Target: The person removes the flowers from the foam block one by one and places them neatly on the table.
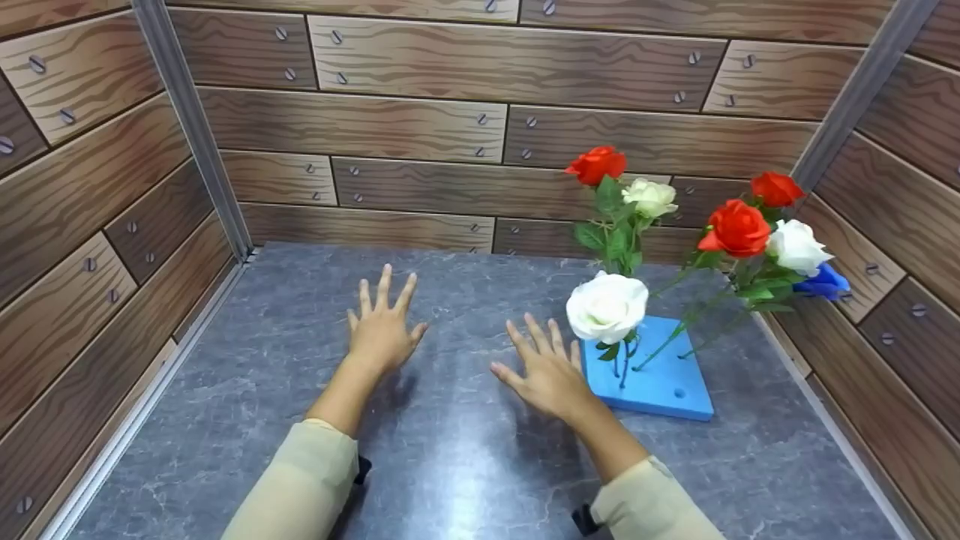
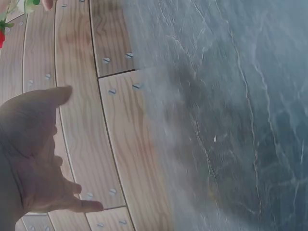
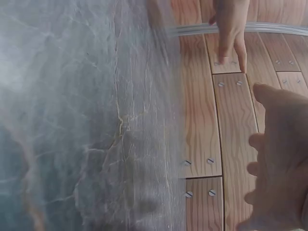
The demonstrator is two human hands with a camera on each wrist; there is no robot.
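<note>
**Spread Wide, Holding Nothing**

From where I stand, the person's left hand (image 1: 381, 335) is out over the grey marbled tabletop (image 1: 450, 300), fingers fanned and thumb held well away, with nothing in its grasp. The right hand (image 1: 547, 373) is splayed just as wide and empty too; both look raised off the surface, palms down.

Just beyond the right hand's fingers sits a blue block (image 1: 664, 377), on the person's right, with stems standing in its holes and one bare hole (image 1: 679, 393) near its front corner. A big white rose (image 1: 607, 307) leans nearest the right hand. Behind it rise a red rose (image 1: 598, 165) and a cream rose (image 1: 649, 199); a second cluster tilts outward to the right — two more red roses (image 1: 735, 229), a smaller white rose (image 1: 797, 246) and a blue flower (image 1: 823, 283). Plank-patterned walls (image 1: 517, 64) stand around the tabletop, and pale sleeves (image 1: 300, 480) cover the forearms.
</note>
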